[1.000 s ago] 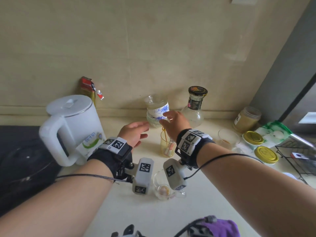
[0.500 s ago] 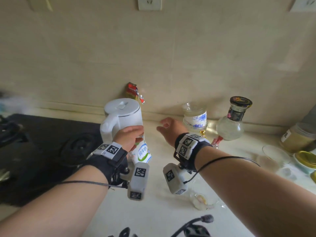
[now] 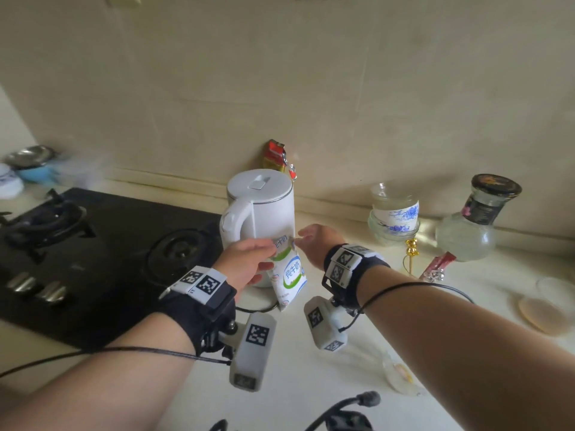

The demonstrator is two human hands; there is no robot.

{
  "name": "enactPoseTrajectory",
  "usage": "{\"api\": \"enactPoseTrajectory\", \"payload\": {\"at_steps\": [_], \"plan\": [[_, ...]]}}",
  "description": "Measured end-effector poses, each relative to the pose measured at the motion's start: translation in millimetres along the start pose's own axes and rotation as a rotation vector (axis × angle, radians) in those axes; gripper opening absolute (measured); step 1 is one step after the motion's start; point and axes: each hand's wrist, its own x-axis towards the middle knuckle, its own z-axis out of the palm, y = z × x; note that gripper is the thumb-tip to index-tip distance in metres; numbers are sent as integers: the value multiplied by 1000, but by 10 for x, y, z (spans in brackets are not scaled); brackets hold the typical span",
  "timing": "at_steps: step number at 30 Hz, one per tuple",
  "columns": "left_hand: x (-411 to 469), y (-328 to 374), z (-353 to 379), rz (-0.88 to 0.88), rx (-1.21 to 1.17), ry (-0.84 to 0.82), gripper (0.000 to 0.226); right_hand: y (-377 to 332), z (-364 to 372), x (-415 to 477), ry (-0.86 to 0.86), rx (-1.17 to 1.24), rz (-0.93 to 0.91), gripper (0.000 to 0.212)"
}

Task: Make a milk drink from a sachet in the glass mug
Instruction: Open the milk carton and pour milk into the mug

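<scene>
My left hand (image 3: 249, 262) holds the milk sachet (image 3: 289, 278) up in front of the white kettle (image 3: 264, 206), with my fingers curled round its top. My right hand (image 3: 317, 244) is at the sachet's top corner. I cannot tell if those fingers pinch it. The glass mug (image 3: 399, 376) sits on the counter (image 3: 311, 393), close to me and blurry.

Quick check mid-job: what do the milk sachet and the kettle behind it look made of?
The milk sachet: probably flexible plastic film, glossy, printed white, green and blue; its top curls where the left hand grips it. The kettle: apparently smooth white plastic, satin finish, with a thin shiny metal-looking band below the lid.
</scene>
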Motion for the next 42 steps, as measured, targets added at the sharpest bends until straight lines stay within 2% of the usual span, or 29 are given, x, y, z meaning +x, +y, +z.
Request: {"api": "enactPoseTrajectory", "payload": {"at_steps": [8,15,24,33,42], "plan": [[-210,18,269,-45,11,-79,1,129,-312,-149,16,-30,13,41],[-349,36,579,-122,51,-170,8,327,-641,-343,55,-40,36,41],[-402,21,923,-37,91,-252,6,560,-919,-573,138,0,71,29],[-440,46,1165,-10,125,-257,9,775,-1057,-757,240,74,123,26],[-360,-30,1256,-33,118,-226,14,825,-1043,-873,232,106,124,24]]}}
